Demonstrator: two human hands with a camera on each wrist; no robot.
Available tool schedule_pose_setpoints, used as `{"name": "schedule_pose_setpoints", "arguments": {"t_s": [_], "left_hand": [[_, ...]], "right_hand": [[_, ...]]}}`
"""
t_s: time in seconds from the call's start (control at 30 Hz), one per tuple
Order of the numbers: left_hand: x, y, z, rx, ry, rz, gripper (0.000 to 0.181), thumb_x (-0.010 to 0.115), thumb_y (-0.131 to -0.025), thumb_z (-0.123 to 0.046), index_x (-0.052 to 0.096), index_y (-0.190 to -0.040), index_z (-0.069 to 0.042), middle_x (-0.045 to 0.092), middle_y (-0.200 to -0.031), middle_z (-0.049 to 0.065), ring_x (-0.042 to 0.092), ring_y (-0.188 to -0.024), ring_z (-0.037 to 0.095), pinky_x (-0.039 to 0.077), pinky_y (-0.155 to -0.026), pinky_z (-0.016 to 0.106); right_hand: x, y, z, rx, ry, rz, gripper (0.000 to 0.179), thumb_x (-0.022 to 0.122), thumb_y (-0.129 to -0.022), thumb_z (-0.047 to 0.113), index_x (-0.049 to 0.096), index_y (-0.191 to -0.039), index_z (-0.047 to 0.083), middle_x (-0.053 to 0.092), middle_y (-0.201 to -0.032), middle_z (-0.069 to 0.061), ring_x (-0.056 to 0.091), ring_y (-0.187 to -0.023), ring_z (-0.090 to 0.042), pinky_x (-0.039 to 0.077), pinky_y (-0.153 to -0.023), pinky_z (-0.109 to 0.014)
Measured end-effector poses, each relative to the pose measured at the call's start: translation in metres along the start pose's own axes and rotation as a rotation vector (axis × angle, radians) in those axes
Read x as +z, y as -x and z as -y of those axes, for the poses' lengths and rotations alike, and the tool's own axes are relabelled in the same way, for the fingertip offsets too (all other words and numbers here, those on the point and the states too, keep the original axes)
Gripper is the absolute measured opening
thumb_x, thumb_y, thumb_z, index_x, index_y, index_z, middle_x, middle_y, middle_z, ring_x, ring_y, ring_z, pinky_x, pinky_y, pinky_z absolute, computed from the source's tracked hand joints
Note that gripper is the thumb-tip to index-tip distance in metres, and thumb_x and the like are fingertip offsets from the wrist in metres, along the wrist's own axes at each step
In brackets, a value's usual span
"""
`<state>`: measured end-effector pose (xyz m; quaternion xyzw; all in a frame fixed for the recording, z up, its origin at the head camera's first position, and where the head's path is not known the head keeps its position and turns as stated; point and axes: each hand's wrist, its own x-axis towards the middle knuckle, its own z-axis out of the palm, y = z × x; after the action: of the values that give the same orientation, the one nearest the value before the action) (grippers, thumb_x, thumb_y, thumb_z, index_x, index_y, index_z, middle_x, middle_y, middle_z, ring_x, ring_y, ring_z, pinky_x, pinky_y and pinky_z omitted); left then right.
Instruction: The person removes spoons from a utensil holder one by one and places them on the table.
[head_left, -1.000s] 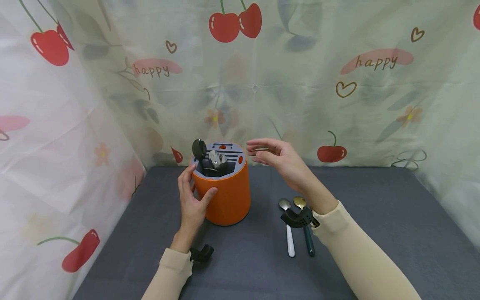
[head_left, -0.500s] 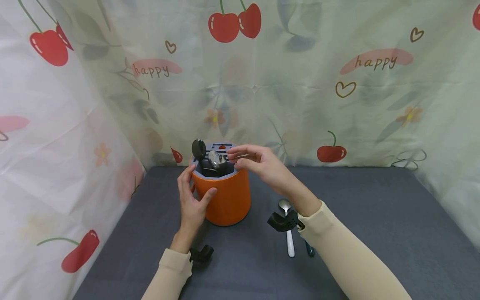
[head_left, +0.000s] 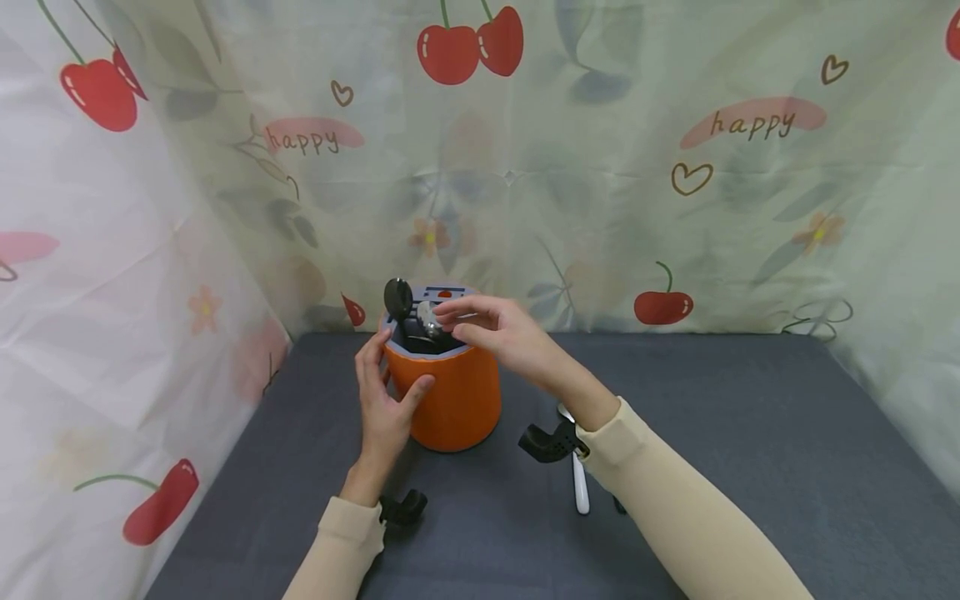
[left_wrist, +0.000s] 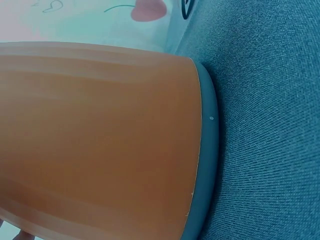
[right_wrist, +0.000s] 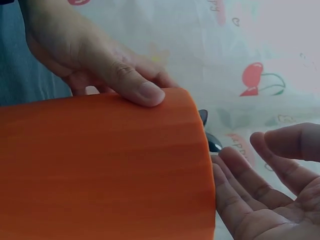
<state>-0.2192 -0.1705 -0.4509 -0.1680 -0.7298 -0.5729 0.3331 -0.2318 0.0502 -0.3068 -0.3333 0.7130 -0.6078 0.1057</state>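
Note:
An orange cylindrical utensil holder (head_left: 453, 404) with a grey slotted top stands upright on the table. My left hand (head_left: 384, 425) grips its left side, thumb on the front and fingers by the rim; the right wrist view shows that thumb (right_wrist: 150, 94) against the orange wall. From the top rise a dark round utensil head (head_left: 398, 297) and a shiny silver piece (head_left: 427, 318), whose kind I cannot tell. Over the right part of the top, my right hand (head_left: 513, 337) hovers beside the silver piece. Its fingers are loosely bent, with a gap to the thumb and nothing seen between them.
Right of the holder lies a white-handled spoon (head_left: 581, 487), partly behind the right wrist. Only the end of a dark handle (head_left: 619, 506) shows beside it. A patterned cloth (head_left: 510, 208) hangs behind the grey table (head_left: 750, 433).
My right hand has moved left, from beside the holder to over its top near the silver piece. Its forearm now covers more of the two spoons. My left hand has stayed put.

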Motion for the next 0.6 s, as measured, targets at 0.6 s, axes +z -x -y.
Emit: {"name": "schedule_pose_setpoints", "arguments": {"t_s": [0.6], "left_hand": [[0.000, 0.000, -0.001, 0.001, 0.023, -0.006, 0.083, 0.077, -0.093, -0.046, 0.038, -0.158, -0.013, 0.032, -0.156, 0.014, 0.036, -0.143, 0.029, 0.032, -0.118, 0.063]], "right_hand": [[0.021, -0.016, 0.002, -0.066, 0.270, 0.125, 0.041, 0.054, -0.103, 0.001, 0.058, -0.144, 0.000, 0.059, -0.145, -0.016, 0.059, -0.133, -0.029, 0.047, -0.111, -0.036]]}}
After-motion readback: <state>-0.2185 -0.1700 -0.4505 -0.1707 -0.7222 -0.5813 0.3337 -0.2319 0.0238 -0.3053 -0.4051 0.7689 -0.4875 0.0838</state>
